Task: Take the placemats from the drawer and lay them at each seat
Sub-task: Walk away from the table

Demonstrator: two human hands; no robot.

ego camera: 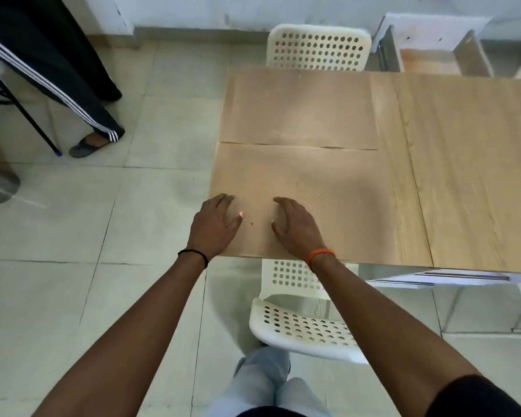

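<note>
Far drawer (439, 55) contents unclear. Left hand (212, 227) and right hand (295, 228), both spread flat, press the near placemat (313, 188) on the wooden table (463, 164); tiled floor (103, 221).

Both bare arms reach forward, nearly straight. The left hand (214, 224) lies palm down with fingers spread, a dark band at its wrist. The right hand (295, 225) lies flat beside it, fingers loosely curled, an orange band at its wrist
</note>
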